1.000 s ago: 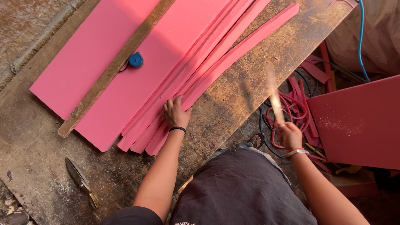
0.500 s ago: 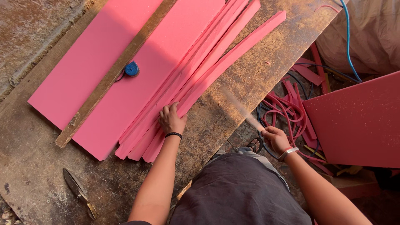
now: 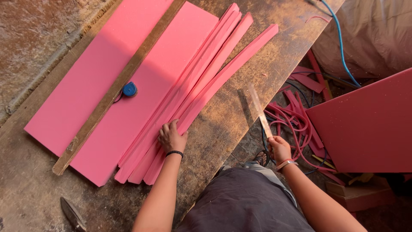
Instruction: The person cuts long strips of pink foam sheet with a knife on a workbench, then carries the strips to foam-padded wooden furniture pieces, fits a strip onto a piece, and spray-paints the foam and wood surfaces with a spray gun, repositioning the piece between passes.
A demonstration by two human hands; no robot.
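**Hand and Material Positions at the Cutting Bench**

Head view. The left hand (image 3: 171, 137) rests palm-down on a bundle of pink strips (image 3: 201, 86), fingers slightly spread and pressed flat on the near part of the bundle. The strips lie side by side on a worn wooden bench (image 3: 257, 56), fanning apart toward the far right. Just left of them lies a wide pink sheet (image 3: 81, 99), touching the strips along its right edge. A long wooden straightedge (image 3: 116, 88) lies diagonally across the sheet, with a small blue round object (image 3: 129, 89) just beside it on the right.

The right hand (image 3: 279, 148) is off the bench's right edge, fingers curled tight around the near end of a thin, pale stick (image 3: 259, 107), which points up and away over the bench edge. The stick is blurred; its kind cannot be told.

On the floor to the right lie tangled pink offcuts (image 3: 296, 116) and a large red panel (image 3: 365, 124). A dark blade (image 3: 73, 213) lies at the near left of the bench.
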